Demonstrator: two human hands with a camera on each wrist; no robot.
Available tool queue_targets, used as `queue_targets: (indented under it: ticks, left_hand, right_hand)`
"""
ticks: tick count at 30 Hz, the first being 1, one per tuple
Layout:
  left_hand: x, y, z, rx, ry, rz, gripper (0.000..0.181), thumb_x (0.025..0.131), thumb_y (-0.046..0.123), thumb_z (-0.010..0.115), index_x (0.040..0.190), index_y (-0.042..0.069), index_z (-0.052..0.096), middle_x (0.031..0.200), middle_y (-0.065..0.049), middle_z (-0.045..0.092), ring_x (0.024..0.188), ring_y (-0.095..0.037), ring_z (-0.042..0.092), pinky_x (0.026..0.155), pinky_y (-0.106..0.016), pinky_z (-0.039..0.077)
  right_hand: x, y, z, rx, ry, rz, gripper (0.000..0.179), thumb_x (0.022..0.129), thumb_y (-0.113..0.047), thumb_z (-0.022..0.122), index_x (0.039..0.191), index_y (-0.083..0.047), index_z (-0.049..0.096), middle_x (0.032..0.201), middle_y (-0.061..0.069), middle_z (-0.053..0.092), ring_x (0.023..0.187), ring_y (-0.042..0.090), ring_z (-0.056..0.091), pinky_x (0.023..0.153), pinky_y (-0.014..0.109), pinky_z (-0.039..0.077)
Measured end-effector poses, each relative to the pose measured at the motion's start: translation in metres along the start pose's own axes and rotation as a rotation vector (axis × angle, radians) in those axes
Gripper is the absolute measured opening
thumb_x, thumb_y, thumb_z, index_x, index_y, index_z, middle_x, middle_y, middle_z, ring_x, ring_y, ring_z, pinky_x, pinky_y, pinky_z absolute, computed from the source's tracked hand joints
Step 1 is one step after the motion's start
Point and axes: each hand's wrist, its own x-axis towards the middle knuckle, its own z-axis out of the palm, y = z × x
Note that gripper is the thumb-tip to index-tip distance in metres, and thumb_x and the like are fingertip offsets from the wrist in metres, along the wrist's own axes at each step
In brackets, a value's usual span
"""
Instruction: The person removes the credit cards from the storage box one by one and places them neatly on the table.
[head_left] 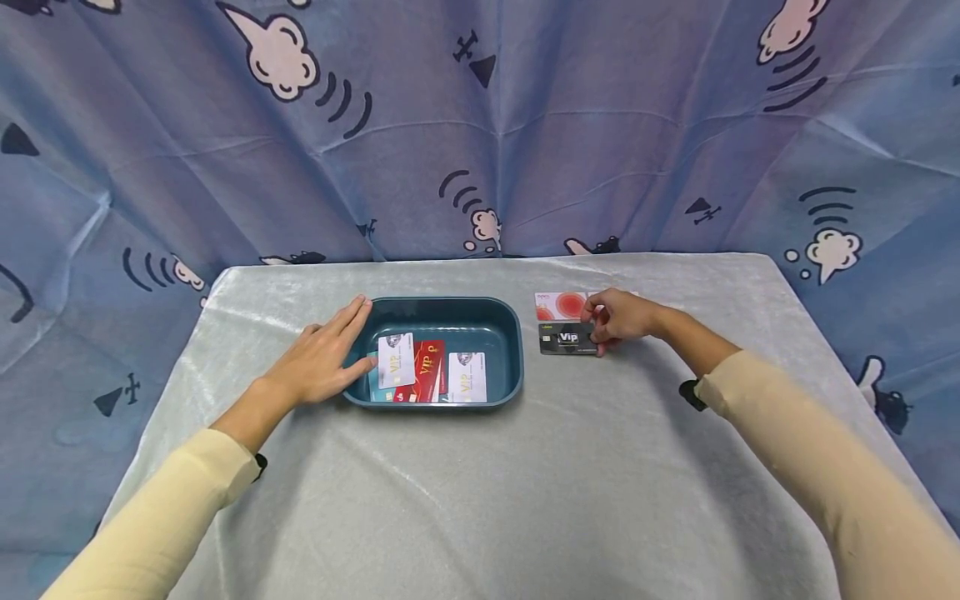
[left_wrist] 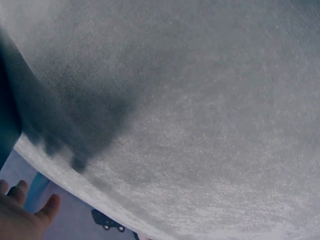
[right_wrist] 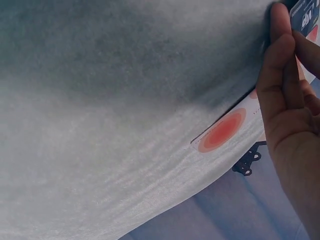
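My right hand (head_left: pixel 626 317) pinches the right edge of a black VIP card (head_left: pixel 558 342), which is at the tabletop right of a dark teal plastic tub (head_left: pixel 515 342). Just behind that card lies white card stock with red circles (head_left: pixel 570 305), partly covered by the hand; whether it is one piece or two I cannot tell. My left hand (head_left: pixel 318 358) rests on the tub's left rim, fingers extended and thumb over the inside. Within the tub lie two white VIP cards (head_left: pixel 467 379), red VIP cards (head_left: pixel 427 367) and a light teal card (head_left: pixel 378 392), some overlapping.
A pale grey velvety cloth (head_left: pixel 480 500) covers the table. Behind the table's back edge hangs a blue-purple curtain (head_left: pixel 420 167) with cartoon prints. In the left wrist view, the tub's dark side (left_wrist: pixel 7 115) shows at the left edge.
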Motion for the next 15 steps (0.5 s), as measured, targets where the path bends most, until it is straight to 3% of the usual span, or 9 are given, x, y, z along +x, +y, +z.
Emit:
queue_targets:
  ticks: [7,15]
  left_hand:
    - [0.0001,-0.0004,0.0005,0.005,0.009,0.008,0.086,0.099,0.050,0.050,0.161,0.009,0.007,0.167,-0.012,0.009,0.150,-0.031,0.020,0.107,-0.062,0.029]
    - [-0.0001,-0.0004,0.0010,0.004,0.009,0.003,0.086,0.099,0.049,0.050,0.161,0.008,0.007,0.167,-0.012,0.009,0.150,-0.032,0.020,0.107,-0.063,0.029]
  right_hand:
    - [-0.0010,-0.0019,-0.0005,0.007,0.008,0.025,0.023,0.091,0.007,0.060,0.112,0.010,0.051,0.081,0.013,0.061,0.068,0.020,0.068,0.062,0.030,0.054]
    - [-0.0019,-0.0073,-0.0068,-0.077,0.045,0.031,0.020,0.097,-0.005,0.056,0.112,0.008,0.055,0.092,0.017,0.061,0.070,0.023,0.067,0.062,0.036,0.056]
